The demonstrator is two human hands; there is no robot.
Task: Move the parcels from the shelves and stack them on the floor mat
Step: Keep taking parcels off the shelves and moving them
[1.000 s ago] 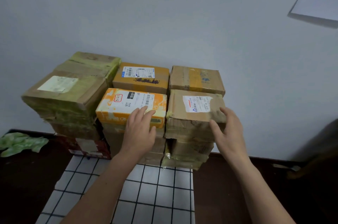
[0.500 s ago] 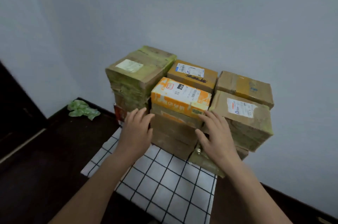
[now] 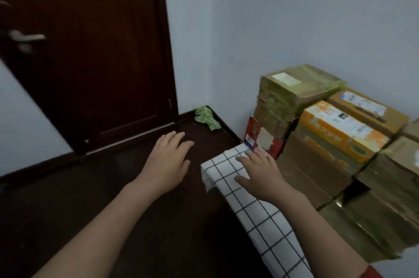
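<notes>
A: Hands, state?

B: The left hand (image 3: 169,159) is noted at centre frame, palm down, fingers loosely spread, nothing held. Dark floor (image 3: 136,221) lies beneath it. The right hand (image 3: 260,173) is logged just right of centre, fingers straight and spread, nothing gripped, over the far corner of the checked floor mat (image 3: 267,227). Contact with the mat cannot be told.

A: Parcels, location?

B: The parcels (image 3: 317,164) are found stacked at the right of the frame, against the pale wall (image 3: 272,16), along the mat's right edge. A red box (image 3: 263,137) is recorded at the stack's base, just beyond the right fingertips. A green-taped parcel (image 3: 292,94) is stacked above it. An orange parcel (image 3: 340,132) is placed beside that, to the lower right, with a brown labelled parcel (image 3: 367,107) behind it.

A: Surroundings?

B: A dark door (image 3: 90,50) is noted at upper left, its handle (image 3: 25,38) blurred. A crumpled green scrap (image 3: 206,116) is seen on the floor in the corner between door and wall. A red sleeve edge (image 3: 369,273) is glimpsed at bottom right.
</notes>
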